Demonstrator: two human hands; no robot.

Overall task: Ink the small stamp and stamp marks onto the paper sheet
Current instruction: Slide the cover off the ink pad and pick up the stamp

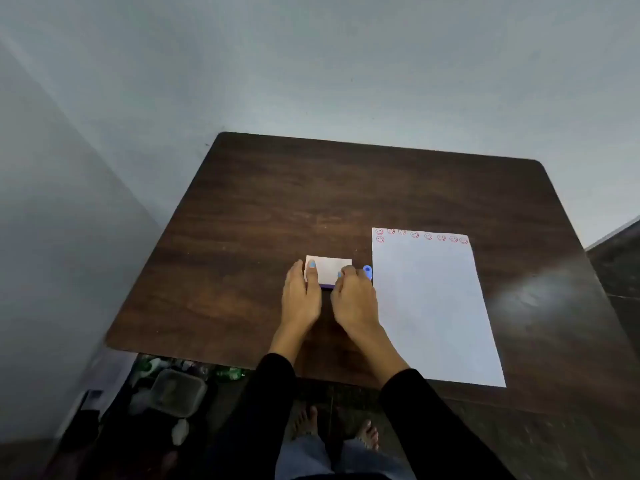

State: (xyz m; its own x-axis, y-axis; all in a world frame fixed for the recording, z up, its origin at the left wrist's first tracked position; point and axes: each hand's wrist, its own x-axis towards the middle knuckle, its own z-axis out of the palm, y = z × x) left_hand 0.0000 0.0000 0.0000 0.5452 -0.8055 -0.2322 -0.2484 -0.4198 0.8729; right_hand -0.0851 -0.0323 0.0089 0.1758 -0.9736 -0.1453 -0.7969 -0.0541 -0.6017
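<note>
Hands meet over the ink pad case (329, 270), a flat pale-lidded box with a purple base showing at its near edge, lying on the dark wood worktop (263, 202). The left hand (300, 299) lies flat along the case's left side, thumb on the lid, apparently to steady it. The right hand (353, 299) has its fingers curled at the right edge, where a small blue stamp (367, 271) peeks out just beyond the knuckles; whether the fingers grip the stamp or only the lid I cannot tell. The lid looks shut, so no ink surface shows. My guess is the case is being opened or closed for inking.

Just right of the case lies the paper sheet (433, 306), near edge overhanging the worktop. Red smiley marks (420, 234) run along its far edge, with one more starting a second row at left; the rest is blank, so much stamping remains.
</note>
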